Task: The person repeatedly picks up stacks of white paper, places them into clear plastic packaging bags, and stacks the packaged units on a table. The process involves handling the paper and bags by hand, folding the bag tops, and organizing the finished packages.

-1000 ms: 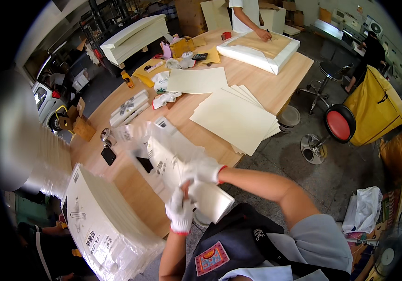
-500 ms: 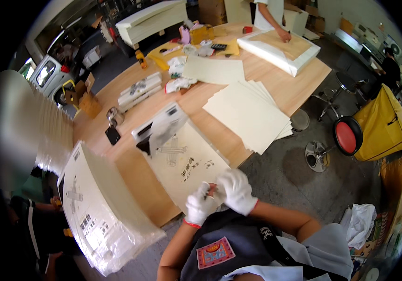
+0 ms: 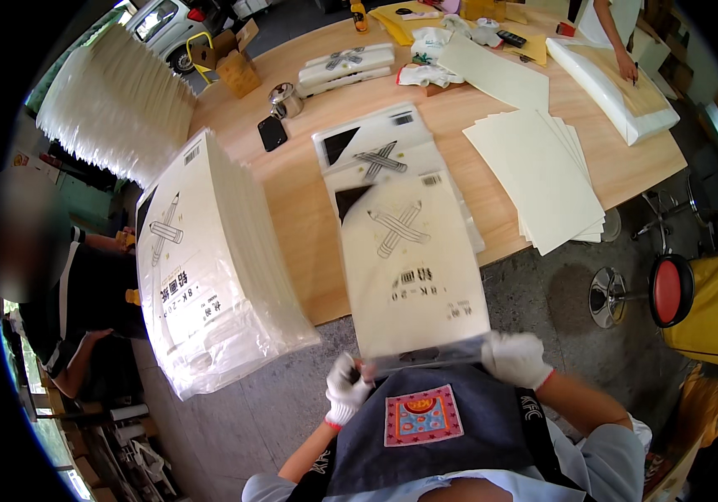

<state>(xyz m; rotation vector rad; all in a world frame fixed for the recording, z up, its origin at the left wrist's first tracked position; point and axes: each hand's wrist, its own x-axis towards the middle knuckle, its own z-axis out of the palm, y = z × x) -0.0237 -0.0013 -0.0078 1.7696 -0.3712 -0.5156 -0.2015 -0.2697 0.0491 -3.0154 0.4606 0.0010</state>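
A clear plastic bag of cream paper (image 3: 413, 276), printed with crossed pencils, lies at the table's near edge with its clear open end against my apron. My left hand (image 3: 348, 390), in a white knit glove with a bare fingertip showing, is closed at the flap's left corner. My right hand (image 3: 516, 361), gloved too, is closed around the right corner. Under its far end lie other printed plastic bags (image 3: 384, 159). To the left stands a tall stack of filled bags (image 3: 200, 276), leaning and fanned.
Loose cream sheets (image 3: 534, 180) lie to the right. A black phone (image 3: 273, 133), metal cup (image 3: 286, 100) and wrapped packs (image 3: 346, 67) sit farther back. Another stack of clear bags (image 3: 116, 100) rises far left. One person works at left, another (image 3: 614, 33) far right. A red-seated stool (image 3: 671, 290) stands at right.
My hands, together before over the bag's near end, have moved apart to its two near corners. The bag has come nearer to me, and the view has turned.
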